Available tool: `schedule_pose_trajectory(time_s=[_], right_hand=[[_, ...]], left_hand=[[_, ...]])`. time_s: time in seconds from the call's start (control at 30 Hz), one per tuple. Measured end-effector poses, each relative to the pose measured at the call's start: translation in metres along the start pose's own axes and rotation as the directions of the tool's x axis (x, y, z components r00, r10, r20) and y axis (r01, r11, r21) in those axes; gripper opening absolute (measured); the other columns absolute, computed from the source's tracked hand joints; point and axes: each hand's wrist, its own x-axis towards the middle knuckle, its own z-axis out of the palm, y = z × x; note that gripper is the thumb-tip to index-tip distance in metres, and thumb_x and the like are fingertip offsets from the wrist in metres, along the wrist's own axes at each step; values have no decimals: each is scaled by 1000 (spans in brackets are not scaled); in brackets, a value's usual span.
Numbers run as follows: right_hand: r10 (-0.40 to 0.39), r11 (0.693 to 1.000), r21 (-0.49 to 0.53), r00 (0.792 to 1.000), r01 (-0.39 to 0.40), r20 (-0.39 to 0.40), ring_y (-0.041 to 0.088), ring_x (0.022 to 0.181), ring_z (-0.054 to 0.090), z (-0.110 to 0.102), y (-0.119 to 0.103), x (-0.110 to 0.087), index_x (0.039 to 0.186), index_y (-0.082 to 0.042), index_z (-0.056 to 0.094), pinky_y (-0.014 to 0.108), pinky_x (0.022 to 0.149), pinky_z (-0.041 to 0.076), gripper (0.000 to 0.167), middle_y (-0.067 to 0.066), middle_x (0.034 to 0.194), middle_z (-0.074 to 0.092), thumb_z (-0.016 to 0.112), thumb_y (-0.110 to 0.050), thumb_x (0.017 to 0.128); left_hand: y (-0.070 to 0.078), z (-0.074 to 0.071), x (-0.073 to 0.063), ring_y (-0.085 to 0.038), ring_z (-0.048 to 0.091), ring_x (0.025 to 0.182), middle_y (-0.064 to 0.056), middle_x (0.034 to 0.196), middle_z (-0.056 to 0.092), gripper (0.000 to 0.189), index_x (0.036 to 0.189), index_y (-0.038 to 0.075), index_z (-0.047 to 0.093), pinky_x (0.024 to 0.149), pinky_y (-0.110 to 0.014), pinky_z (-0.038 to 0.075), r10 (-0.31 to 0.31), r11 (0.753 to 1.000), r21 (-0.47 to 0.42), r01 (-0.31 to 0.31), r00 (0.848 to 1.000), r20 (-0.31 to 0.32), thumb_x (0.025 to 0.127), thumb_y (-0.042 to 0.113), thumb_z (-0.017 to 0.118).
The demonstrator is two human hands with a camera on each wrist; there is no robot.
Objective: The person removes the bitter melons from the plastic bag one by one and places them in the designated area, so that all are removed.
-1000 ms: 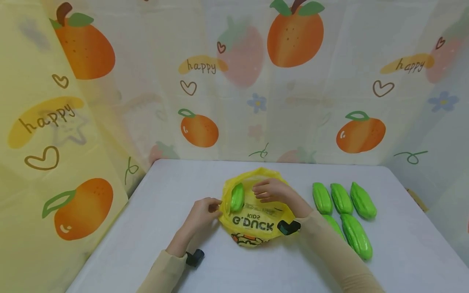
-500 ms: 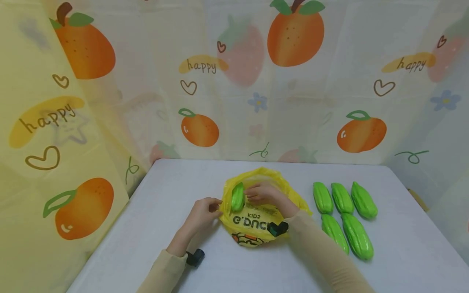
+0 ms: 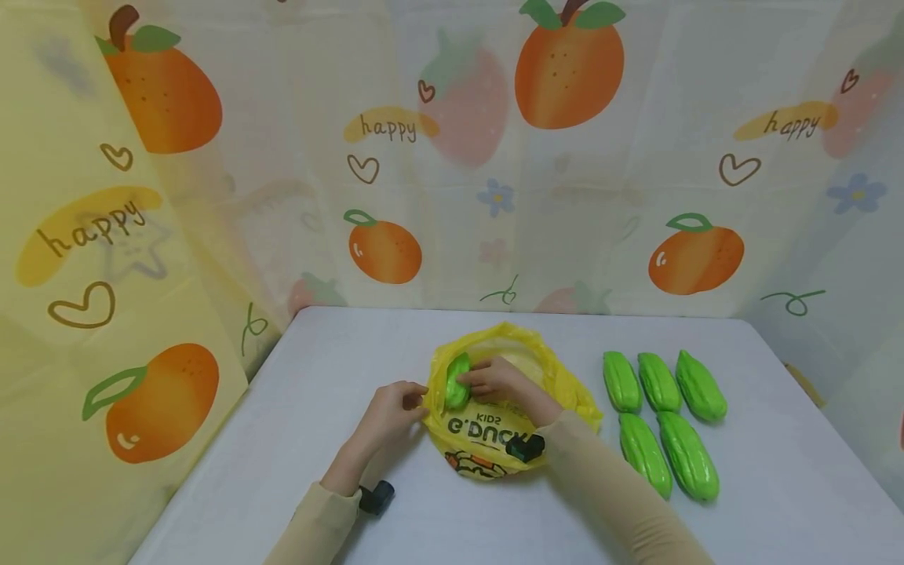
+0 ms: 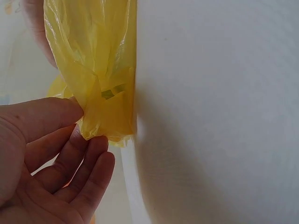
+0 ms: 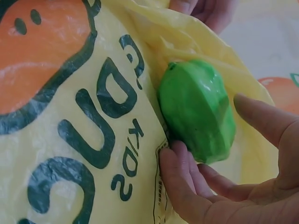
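A yellow plastic bag (image 3: 487, 439) with "G.DUCK KIDS" print lies with its mouth spread on the table. My left hand (image 3: 391, 412) pinches its left rim; the left wrist view shows thumb and fingers (image 4: 70, 158) at the bunched plastic. Inside, against the left wall, is a green, ridged, starfruit-like fruit (image 5: 196, 112). My right hand (image 3: 504, 382) reaches into the bag beside it. In the right wrist view, its fingers lie loosely bent along the fruit's lower side, while the thumb (image 5: 261, 114) stands slightly off its surface.
Several similar green fruits (image 3: 688, 457) lie in two rows on the white table (image 3: 282, 408), right of the bag. A fruit-printed cloth (image 3: 452, 204) hangs behind the table and along the left. Black wrist cameras (image 3: 377, 497) sit below both wrists.
My right hand has moved left inside the bag, from apart from the green fruit to beside and touching it. My left hand has kept its pinch on the rim.
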Motion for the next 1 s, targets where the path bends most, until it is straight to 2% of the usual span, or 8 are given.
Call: schedule_pose_trajectory(time_s=[0.4, 0.7, 1.0], right_hand=[[13, 992, -125, 999, -19, -52, 34, 112, 59, 10, -1, -1, 128, 7, 50, 39, 89, 53, 68, 19, 125, 58, 77, -31, 79], [38, 989, -139, 997, -48, -73, 28, 106, 62, 11, -2, -3, 112, 2, 62, 35, 85, 54, 51, 14, 115, 64, 79, -29, 76], [47, 992, -112, 996, -55, -70, 31, 107, 62, 11, -4, -5, 107, 4, 62, 37, 88, 53, 45, 17, 117, 61, 79, -22, 74]], left_hand=[[0, 0, 0, -15, 61, 87, -3, 95, 67, 29, 109, 5, 69, 79, -34, 53, -11, 1000, 12, 11, 1000, 20, 80, 10, 74], [0, -1, -1, -15, 61, 88, -2, 95, 67, 29, 109, 6, 68, 81, -34, 53, -26, 1000, 16, 25, 999, 34, 81, 10, 74], [2, -2, -1, -16, 62, 88, -4, 95, 68, 29, 109, 5, 69, 79, -34, 53, -31, 999, 15, 30, 999, 33, 81, 10, 73]])
